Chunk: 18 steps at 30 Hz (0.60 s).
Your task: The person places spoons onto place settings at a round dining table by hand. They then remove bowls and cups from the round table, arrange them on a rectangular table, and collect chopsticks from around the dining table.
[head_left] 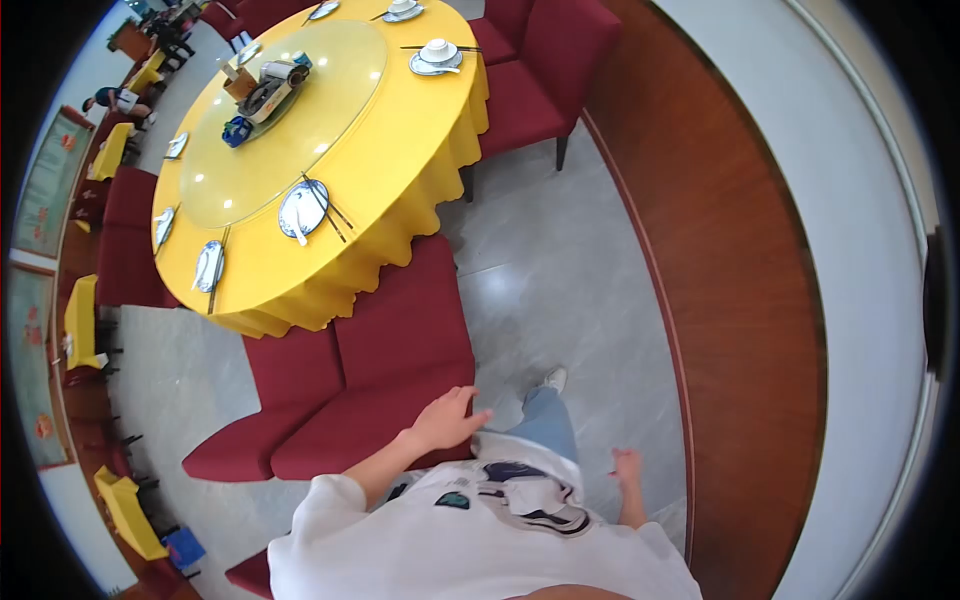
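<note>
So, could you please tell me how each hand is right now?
Left hand: open, no object visible.
Right hand: no object visible; open or closed, cannot tell.

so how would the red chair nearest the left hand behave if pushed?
The red chair by the left hand probably slides fairly easily: the floor looks smooth and shiny. It looks padded, so it likely gives a little where pressed. It may bump the neighbouring chair, as the two stand close side by side.

Nearest red chair [405,325] partly hidden by yellow tablecloth [405,170]
</note>
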Each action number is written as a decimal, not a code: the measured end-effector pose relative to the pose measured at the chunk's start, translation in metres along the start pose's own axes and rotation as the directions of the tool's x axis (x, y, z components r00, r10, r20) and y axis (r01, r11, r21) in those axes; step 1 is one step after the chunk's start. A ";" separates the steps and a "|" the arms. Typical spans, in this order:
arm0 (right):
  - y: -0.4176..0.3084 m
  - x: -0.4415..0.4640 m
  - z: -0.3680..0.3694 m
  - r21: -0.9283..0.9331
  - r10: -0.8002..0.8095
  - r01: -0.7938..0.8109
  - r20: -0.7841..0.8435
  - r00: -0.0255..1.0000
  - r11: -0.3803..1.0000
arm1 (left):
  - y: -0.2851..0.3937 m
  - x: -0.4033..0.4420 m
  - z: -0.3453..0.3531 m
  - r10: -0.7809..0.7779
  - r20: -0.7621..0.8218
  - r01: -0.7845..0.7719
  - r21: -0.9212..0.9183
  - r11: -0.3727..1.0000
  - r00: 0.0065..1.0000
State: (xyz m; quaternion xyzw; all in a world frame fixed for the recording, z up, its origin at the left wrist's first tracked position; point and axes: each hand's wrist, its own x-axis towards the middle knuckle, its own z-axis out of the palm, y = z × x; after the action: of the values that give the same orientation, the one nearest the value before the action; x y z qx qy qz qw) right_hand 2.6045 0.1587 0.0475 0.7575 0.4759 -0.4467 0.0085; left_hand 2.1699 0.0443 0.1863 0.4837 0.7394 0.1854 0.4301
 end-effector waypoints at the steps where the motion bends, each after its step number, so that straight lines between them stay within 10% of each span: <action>1: -0.001 0.007 -0.014 -0.006 0.000 0.000 0.026 1.000 1.000 | 0.000 0.013 0.009 -0.111 0.004 0.111 -0.018 0.994 0.994; 3: -0.019 0.033 -0.062 0.293 0.087 -0.058 -0.085 0.993 0.954 | 0.005 0.047 0.020 -0.117 0.059 0.117 0.003 0.993 0.991; 8: -0.072 0.100 -0.112 0.081 0.053 -0.049 -0.046 0.998 0.995 | 0.018 0.088 0.036 -0.250 0.009 0.246 0.152 0.957 0.968; 18: -0.379 0.241 -0.076 -0.054 -0.378 0.397 0.208 0.902 0.916 | 0.016 0.220 -0.020 -0.357 -0.241 0.322 -0.172 0.931 0.902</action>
State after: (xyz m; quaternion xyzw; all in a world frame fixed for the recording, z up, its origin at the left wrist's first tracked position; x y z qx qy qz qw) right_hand 2.4147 0.5719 0.0844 0.5995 0.6347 -0.4876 0.0017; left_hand 2.1270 0.2471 0.1076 0.2890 0.8503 0.2181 0.3819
